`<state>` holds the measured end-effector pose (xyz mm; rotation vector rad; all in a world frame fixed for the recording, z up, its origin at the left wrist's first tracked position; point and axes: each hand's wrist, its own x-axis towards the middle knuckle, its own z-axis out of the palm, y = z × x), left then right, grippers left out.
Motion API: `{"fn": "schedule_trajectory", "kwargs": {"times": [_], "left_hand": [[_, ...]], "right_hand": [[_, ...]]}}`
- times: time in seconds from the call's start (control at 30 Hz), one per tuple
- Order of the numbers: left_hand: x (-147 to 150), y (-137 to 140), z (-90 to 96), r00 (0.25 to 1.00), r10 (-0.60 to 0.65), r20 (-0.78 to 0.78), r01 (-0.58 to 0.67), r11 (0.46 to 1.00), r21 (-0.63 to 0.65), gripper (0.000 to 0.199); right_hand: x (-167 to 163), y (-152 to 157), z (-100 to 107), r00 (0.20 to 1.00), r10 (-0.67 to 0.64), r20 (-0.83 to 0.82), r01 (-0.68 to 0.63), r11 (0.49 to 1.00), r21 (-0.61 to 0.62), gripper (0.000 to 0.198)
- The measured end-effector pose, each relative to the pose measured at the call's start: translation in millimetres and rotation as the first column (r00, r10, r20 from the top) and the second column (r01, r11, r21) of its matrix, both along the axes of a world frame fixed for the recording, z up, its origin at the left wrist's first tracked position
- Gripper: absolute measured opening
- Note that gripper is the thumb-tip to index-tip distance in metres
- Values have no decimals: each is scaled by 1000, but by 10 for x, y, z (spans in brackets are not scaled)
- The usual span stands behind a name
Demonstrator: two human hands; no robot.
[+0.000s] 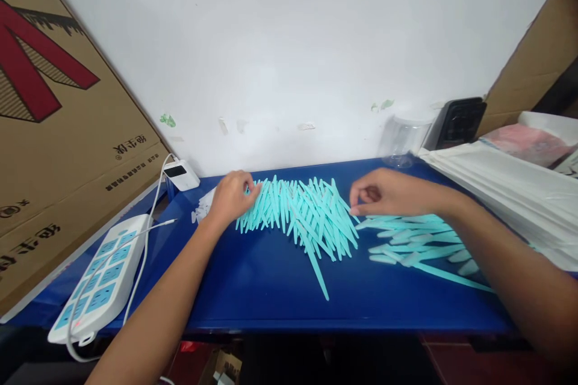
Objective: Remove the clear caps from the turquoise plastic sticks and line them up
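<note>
A wide pile of thin turquoise plastic sticks (311,210) lies across the middle of the blue table, with one stick poking out toward the front edge. At the pile's left end is my left hand (235,195), its thumb and forefinger curled together against the sticks. Whether it grips one is hidden. My right hand (383,192) is closed in a pinch just off the pile's right end, a stick end close under its fingertips. Below that hand and forearm, a second group of turquoise sticks (410,240) lies mostly sideways. Small whitish translucent pieces (204,204) sit behind my left wrist.
On the left stand a large cardboard box (81,132), a white power strip (99,283) with cables, and a small white device (181,175) with a dark screen. At right are a clear plastic jar (406,138), a black container (460,120) and stacked white sheets (501,192).
</note>
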<state>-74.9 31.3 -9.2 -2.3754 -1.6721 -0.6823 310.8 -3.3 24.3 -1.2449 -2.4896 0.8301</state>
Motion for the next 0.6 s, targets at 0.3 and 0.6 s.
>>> {"fn": "schedule_trajectory", "kwargs": {"times": [0.3, 0.6], "left_hand": [[931, -905, -137, 669, -743, 34, 743, 668, -28, 81], [579, -520, -172, 754, -629, -187, 641, 768, 2, 87]], "right_hand": [[-322, -67, -223, 996, 72, 61, -76, 995, 72, 38], [-204, 40, -255, 992, -69, 110, 39, 966, 255, 37]]}}
